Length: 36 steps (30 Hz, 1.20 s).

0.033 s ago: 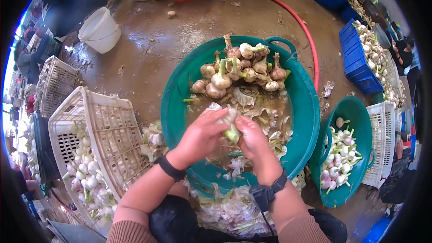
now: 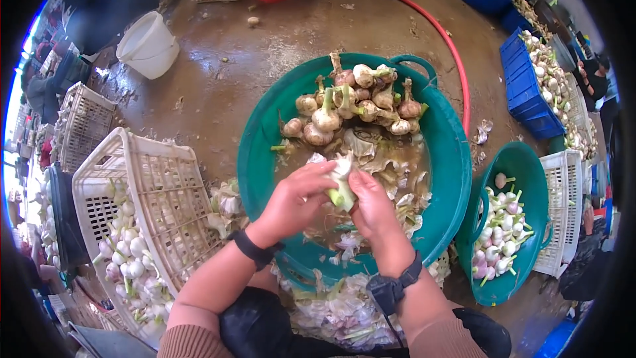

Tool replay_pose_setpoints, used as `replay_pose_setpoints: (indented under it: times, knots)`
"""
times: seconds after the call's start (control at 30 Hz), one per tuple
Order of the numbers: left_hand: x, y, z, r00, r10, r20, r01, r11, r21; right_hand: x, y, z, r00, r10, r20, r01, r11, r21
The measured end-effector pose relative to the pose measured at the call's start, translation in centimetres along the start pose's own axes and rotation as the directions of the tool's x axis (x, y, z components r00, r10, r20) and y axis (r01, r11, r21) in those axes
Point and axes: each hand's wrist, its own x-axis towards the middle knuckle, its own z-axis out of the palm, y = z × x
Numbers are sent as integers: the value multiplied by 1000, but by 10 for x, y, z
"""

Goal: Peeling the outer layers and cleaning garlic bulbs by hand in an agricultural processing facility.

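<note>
Over the near half of a large green tub (image 2: 246,126), both my hands are closed on one garlic bulb (image 2: 342,169). Its white skin is partly loose and its cut green stem (image 2: 336,197) points down toward me. My right hand (image 2: 372,204) grips the bulb from the right, with the thumb along its side. My left hand (image 2: 295,197) has its fingertips on the left side of the bulb and stem. Farther back in the tub lies a heap of soiled, unpeeled garlic bulbs (image 2: 324,119). Loose papery skins (image 2: 391,172) litter the tub beneath my hands.
A tilted white crate (image 2: 165,192) of cleaned garlic stands left. At right is a smaller green tub (image 2: 513,159) with cleaned bulbs. Peeled skins (image 2: 344,311) pile up near my knees. A red hose (image 2: 447,43), white bucket (image 2: 149,46) and blue crate (image 2: 527,86) lie farther off.
The garlic bulb has turned slightly between my hands, showing more white surface. My left fingers and thumb have shifted a little down and left along it.
</note>
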Motion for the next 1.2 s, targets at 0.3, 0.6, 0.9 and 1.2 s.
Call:
replay_pose_setpoints:
  times: [0.3,0.6,0.9,1.2]
  knots:
    - [-21,-34,6,544,-708,451,47,-511,-859,-73,-37,-43,816,-507,277,510,857,69]
    - [1,2,-4,337,-899,279,462,-100,-881,-35,-13,-23,845,-482,231,416,322,-851]
    - [1,-3,-22,348,-938,-7,484,185,-855,-5,-72,-14,685,-163,710,-89,949,304]
    - [-6,-14,-5,421,-905,-66,583,326,-744,89,166,-27,966,69,-248,-253,430,-867]
